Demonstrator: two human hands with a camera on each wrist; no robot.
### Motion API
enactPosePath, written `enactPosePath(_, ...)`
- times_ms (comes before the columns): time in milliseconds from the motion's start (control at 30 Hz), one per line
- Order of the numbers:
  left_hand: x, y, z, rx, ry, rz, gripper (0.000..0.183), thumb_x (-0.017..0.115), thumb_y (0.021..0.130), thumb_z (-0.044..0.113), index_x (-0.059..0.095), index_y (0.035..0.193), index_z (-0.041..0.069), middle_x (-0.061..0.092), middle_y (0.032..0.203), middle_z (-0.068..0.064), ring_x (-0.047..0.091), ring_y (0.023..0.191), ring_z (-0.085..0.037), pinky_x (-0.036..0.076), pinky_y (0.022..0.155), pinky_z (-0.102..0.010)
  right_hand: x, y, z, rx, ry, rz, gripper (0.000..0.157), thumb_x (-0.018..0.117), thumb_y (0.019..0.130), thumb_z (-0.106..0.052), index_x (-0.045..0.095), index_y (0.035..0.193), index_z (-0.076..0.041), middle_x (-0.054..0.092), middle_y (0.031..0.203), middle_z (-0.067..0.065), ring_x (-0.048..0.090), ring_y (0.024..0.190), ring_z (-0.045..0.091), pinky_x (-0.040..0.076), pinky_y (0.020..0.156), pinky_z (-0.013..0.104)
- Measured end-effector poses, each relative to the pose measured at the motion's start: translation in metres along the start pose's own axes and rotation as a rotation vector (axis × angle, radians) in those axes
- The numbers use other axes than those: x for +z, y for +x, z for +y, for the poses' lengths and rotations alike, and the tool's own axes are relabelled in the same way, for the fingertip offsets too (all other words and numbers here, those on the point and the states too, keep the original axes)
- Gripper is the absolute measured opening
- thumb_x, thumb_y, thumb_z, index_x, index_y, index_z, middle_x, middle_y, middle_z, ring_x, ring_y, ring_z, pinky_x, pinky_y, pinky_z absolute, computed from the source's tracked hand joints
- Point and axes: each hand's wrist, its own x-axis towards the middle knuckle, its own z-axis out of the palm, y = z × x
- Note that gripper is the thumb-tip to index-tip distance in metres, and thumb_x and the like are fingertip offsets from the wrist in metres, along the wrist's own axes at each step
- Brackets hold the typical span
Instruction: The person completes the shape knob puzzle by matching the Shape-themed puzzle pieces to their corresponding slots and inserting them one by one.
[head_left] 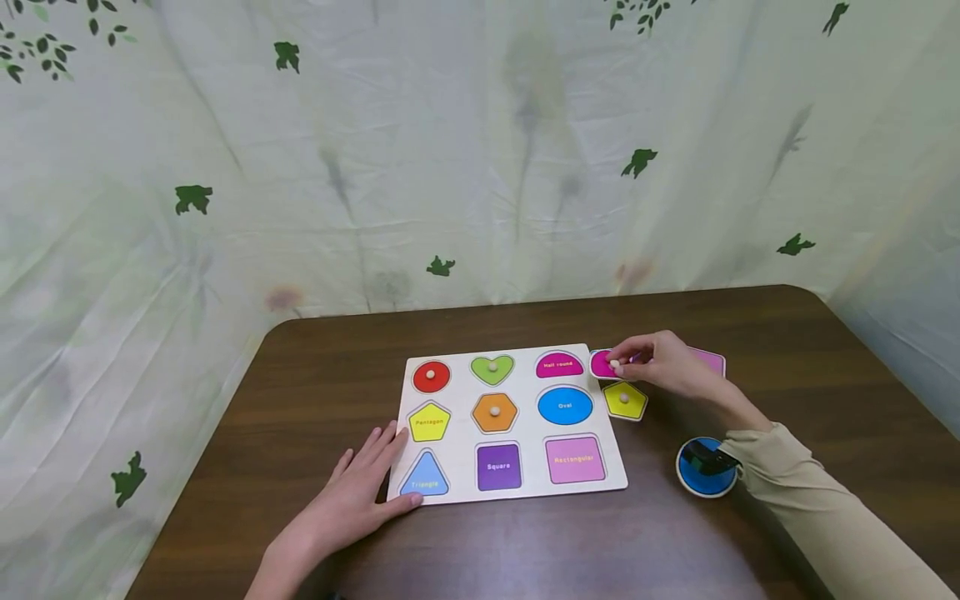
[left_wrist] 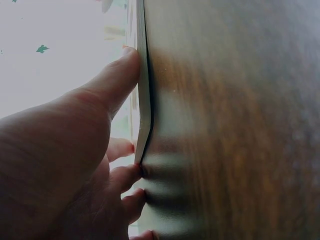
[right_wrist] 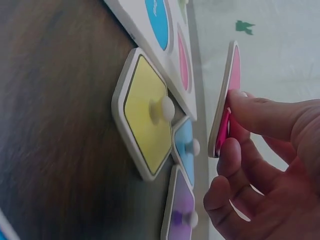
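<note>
A white shape-puzzle board (head_left: pixel 459 454) lies on the table. My left hand (head_left: pixel 358 493) rests at its lower left corner, fingers extended along the left edge and thumb on the near edge; in the left wrist view the thumb (left_wrist: pixel 122 75) lies against the board's side. My right hand (head_left: pixel 670 364) pinches a magenta half-round puzzle piece (head_left: pixel 602 364) by its white knob, just past the board's upper right corner. The right wrist view shows this piece raised on edge to the camera, beside the yellow pentagon piece (right_wrist: pixel 145 115).
Red circle (head_left: pixel 431 385), green heart (head_left: pixel 501 375) and orange hexagon (head_left: pixel 483 423) pieces with knobs sit in the board. Beyond the pentagon piece are a light blue piece (right_wrist: pixel 184 160) and a purple piece (right_wrist: pixel 179 205). A blue oval piece (head_left: pixel 697 483) lies under the right wrist.
</note>
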Motion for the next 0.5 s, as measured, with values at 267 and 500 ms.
enactPosePath(267,-0.001,0.001,0.000,-0.002,-0.002,-0.001,0.097,0.066,0.081,0.065,0.030,0.156,0.014,0.020,0.162,-0.010,0.013,0.148,-0.036,0.010,0.111,-0.067,0.008,0.019,-0.008,0.003,0.033,0.000,0.020,0.074,0.088,-0.009,0.073,0.107,-0.002,0.071,0.097,0.010,0.055,0.079,0.026,0.050,0.062,0.026)
enactPosePath(500,-0.001,0.000,0.000,-0.004,-0.005,-0.002,0.097,0.067,0.082,0.064,0.030,0.156,0.014,0.020,0.162,-0.010,0.013,0.148,-0.036,0.010,0.111,-0.067,0.015,0.033,-0.016,-0.024,0.051,-0.038,0.021,0.073,0.089,-0.009,0.073,0.108,0.000,0.071,0.098,0.011,0.055,0.082,0.025,0.049,0.066,0.027)
